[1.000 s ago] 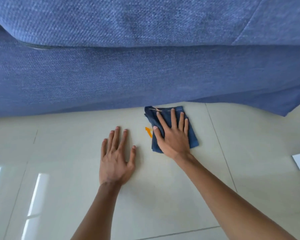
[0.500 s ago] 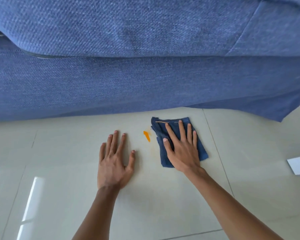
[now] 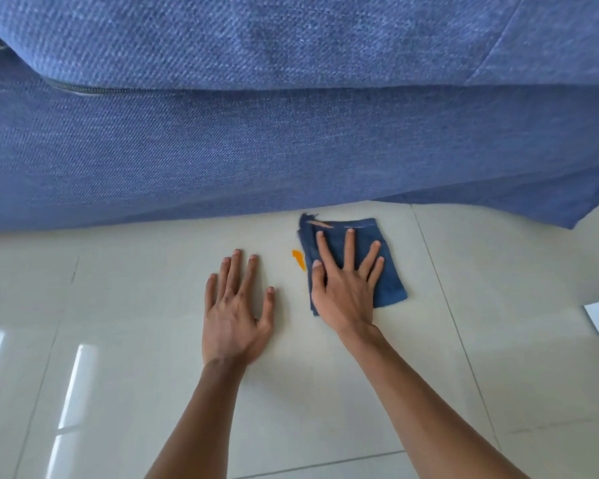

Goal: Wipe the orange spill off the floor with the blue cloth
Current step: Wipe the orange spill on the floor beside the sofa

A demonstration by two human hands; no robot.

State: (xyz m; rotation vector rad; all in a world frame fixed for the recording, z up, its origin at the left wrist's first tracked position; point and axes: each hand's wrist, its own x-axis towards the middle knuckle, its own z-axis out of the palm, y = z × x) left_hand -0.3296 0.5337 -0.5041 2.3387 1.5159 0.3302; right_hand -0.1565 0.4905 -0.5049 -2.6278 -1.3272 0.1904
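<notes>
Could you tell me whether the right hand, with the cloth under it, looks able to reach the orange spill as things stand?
Probably yes. The right hand presses flat on the blue cloth, whose left edge lies right beside the orange spill. Only bare floor lies around it; the left hand rests clear, further left.

Two hands, left hand [image 3: 234, 316] and right hand [image 3: 343, 292], one blue cloth [image 3: 388, 267], one orange spill [image 3: 298, 259], one sofa [image 3: 291, 133].

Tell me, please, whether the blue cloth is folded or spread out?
Folded: the blue cloth lies as a compact rectangle with layered edges along its left side, under the right hand.
</notes>
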